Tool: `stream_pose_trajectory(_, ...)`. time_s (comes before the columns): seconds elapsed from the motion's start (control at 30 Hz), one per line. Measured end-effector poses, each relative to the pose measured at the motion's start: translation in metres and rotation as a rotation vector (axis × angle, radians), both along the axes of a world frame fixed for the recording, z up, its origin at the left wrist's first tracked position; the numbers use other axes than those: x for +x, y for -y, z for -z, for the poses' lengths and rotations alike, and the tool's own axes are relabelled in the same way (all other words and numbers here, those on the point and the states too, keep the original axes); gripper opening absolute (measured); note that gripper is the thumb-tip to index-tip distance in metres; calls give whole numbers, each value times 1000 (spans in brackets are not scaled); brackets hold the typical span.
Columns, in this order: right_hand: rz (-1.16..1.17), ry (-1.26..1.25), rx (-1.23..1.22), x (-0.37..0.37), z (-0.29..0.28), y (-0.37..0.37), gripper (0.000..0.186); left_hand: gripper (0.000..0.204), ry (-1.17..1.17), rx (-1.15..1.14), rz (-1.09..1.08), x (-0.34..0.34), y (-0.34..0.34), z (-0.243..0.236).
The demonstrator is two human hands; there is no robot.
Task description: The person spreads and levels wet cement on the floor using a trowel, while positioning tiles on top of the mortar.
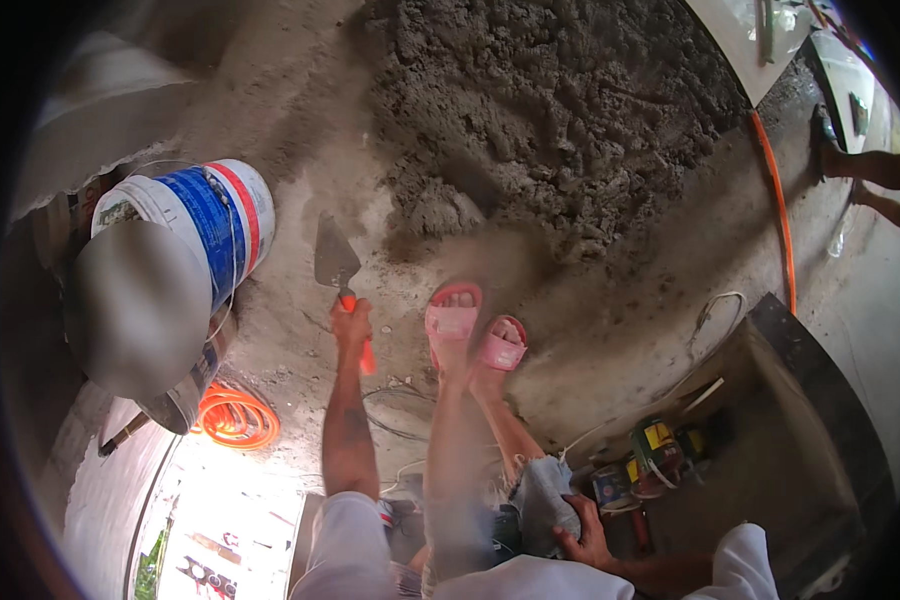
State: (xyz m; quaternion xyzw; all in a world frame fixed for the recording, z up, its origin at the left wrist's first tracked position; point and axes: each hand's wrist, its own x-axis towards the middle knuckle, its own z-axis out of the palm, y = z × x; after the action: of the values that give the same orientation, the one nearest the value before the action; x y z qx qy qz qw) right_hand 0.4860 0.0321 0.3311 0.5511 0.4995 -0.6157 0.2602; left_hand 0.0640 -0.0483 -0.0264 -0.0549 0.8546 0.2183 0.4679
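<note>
- Two white sleeves point(345, 545) are nearest, low down, one for each arm.
- One left hand point(351, 325) is wrapped snugly around one trowel point(336, 258). Its fingers are closed on the orange handle.
- That one trowel is out in front, a little left of the middle. Its grey blade points away from the person. I cannot tell if the blade touches the ground point(570, 400).
- One right hand point(585, 540) rests on one blue jeans knee point(548, 510). Its fingers are spread apart over the cloth.
- Two feet stand in two pink sandals point(452, 322), side by side, to the right of the trowel.
- One big heap of wet grey mix point(560, 120) is past the feet. The blade is near its left edge, but apart from it.
- One bucket point(210, 215) lies tipped on its side at the left. It is white, with one wide blue band and one red stripe. A round blur hides its near end.
- One coil of orange hose point(235, 416) lies below the bucket, just beside it.
- One brush point(125, 436) is left of the coil.
- One long orange strip point(773, 200) runs along the ground to the right of the heap.
- One large dark tray point(770, 430) is on the right. Green and yellow tools point(658, 440) sit in it, too crowded to count.
- Two bare legs point(882, 168) of one other person show at the far right.
</note>
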Motion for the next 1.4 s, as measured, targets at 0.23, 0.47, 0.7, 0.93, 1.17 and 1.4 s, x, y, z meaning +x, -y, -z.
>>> stream_pose_trajectory(0.23,5,13,36,-2,0,5,62,10,183,375,-701,177,-138,46)
stream_pose_trajectory(0.47,-1,52,61,-23,-4,15,65,10,47,524,-805,193,-200,45)
stream_pose_trajectory(0.7,23,44,80,-30,-4,14,63,12,251,620,-814,160,-216,49)
stream_pose_trajectory(0.93,94,21,95,-26,-6,18,61,18,542,609,-734,133,-199,5)
stream_pose_trajectory(1.17,91,86,94,-36,-8,22,63,10,296,672,-702,123,-255,-35)
stream_pose_trajectory(1.4,180,52,147,-37,-4,34,58,29,-186,468,193,84,-336,-30)
